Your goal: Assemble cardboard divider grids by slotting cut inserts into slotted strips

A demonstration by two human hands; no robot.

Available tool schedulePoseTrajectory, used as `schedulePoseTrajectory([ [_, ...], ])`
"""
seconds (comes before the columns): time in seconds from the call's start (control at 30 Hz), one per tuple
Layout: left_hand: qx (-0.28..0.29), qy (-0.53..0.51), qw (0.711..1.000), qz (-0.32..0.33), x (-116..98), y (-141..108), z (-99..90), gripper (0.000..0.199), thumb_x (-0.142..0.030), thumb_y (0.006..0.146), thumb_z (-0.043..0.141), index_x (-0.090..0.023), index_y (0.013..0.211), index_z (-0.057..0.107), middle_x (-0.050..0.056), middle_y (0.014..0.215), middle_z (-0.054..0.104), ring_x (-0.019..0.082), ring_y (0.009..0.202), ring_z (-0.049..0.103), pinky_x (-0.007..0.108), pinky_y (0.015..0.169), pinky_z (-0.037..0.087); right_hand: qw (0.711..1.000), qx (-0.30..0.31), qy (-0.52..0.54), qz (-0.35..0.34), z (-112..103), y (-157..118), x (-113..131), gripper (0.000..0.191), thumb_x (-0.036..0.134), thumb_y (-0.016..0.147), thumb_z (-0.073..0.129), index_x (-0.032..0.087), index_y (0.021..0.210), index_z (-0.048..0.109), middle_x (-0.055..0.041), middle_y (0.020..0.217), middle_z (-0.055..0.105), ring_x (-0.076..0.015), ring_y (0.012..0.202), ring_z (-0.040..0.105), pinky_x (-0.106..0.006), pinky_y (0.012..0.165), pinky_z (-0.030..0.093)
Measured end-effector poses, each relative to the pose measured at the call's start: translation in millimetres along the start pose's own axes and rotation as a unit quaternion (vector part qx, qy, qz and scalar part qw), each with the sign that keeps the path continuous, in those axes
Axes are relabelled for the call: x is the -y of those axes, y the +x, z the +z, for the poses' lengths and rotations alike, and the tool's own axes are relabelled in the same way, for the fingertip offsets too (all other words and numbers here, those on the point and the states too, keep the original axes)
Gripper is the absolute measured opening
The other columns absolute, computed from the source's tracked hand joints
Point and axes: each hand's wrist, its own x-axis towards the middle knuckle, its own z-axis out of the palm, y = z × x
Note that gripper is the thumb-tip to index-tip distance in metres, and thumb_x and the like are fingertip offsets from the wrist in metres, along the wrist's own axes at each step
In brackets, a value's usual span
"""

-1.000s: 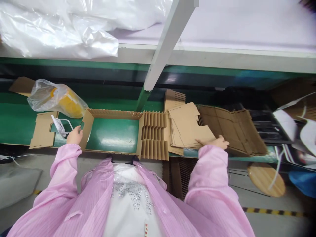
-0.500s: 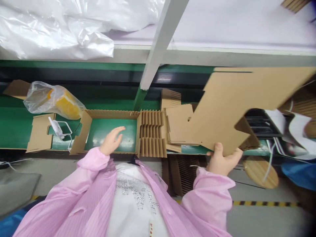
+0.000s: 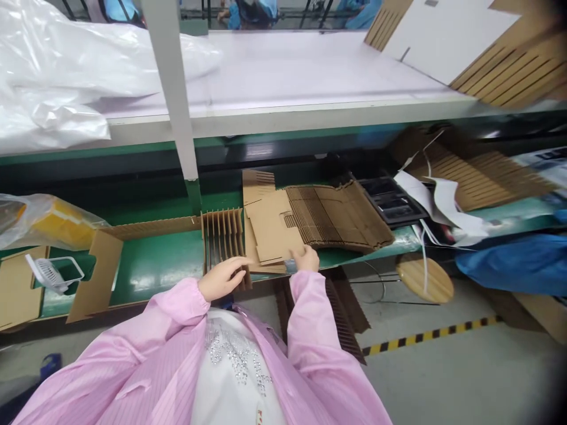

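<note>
My left hand is open, fingers stretched out over the near end of a slotted cardboard divider grid. To its right, my right hand has its fingers curled at the near right corner of a flat cardboard sheet, which lies on a small pile. By those fingertips is a small grey-blue patch that I cannot make out. Left of the grid, an upright cardboard frame encloses part of the green worktop.
Brown slotted cardboard and a black tray lie to the right. At left are a bagged yellow item and a white grille-fronted device. A grey post rises behind the worktop. A round wooden stool stands below.
The large cardboard sheet is no longer raised in my right hand, which has moved left to the pile. My left hand has gone from the frame to the divider grid. The view has turned right.
</note>
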Motion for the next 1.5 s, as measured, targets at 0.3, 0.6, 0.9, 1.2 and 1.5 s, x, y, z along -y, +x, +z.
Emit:
schedulePoseTrajectory([
  [0.3,-0.045,-0.005,0.995,-0.092,0.3,-1.3,11.0,0.033,-0.023,0.093,0.039,-0.019,0.118,0.059,0.009,0.122,0.063,0.019,0.115,0.057,0.036,0.103,0.043,0.996,-0.021,-0.055,-0.067,0.3,-25.9,6.5,0.039,0.034,0.083,0.055,0.015,0.118,0.057,-0.0157,0.124,0.058,-0.0277,0.119,0.047,-0.043,0.095,0.035],
  [0.6,-0.079,-0.074,0.987,-0.117,-3.4,-4.4,18.3,0.031,-0.025,0.092,0.043,-0.020,0.116,0.061,0.009,0.120,0.064,0.021,0.114,0.058,0.038,0.103,0.042,0.951,-0.056,0.285,-0.101,-4.2,-27.3,5.9,0.040,0.038,0.066,0.066,0.018,0.096,0.050,-0.0078,0.096,0.060,-0.0191,0.088,0.059,-0.034,0.080,0.048],
  [0.9,-0.154,-0.420,0.885,-0.129,1.4,0.9,18.1,0.038,-0.038,0.087,0.057,-0.022,0.122,0.056,0.013,0.131,0.057,0.026,0.119,0.055,0.045,0.101,0.041,0.879,-0.204,0.379,-0.207,-77.9,-89.3,36.5,0.034,0.032,0.070,0.072,0.019,0.090,0.047,-0.0069,0.098,0.059,-0.0207,0.099,0.062,-0.041,0.086,0.051],
  [1.2,-0.182,-0.619,0.759,-0.089,1.8,-14.0,-6.2,0.074,-0.052,0.057,0.082,-0.024,0.121,0.057,0.012,0.129,0.059,0.033,0.123,0.052,0.049,0.103,0.038,0.854,0.020,0.510,-0.095,-76.0,-141.4,61.7,0.053,0.036,0.064,0.077,0.024,0.103,0.042,-0.0035,0.104,0.057,-0.0156,0.090,0.062,-0.032,0.078,0.052],
  [1.5,-0.280,-0.578,0.752,-0.148,9.9,-73.5,-37.9,0.063,-0.033,0.065,0.081,-0.017,0.122,0.058,0.014,0.114,0.068,0.031,0.115,0.058,0.050,0.103,0.039,0.896,0.178,0.402,-0.067,-40.1,-171.6,78.8,0.055,0.045,0.063,0.076,0.018,0.107,0.057,-0.0085,0.107,0.064,-0.0203,0.094,0.062,-0.036,0.085,0.051],
])
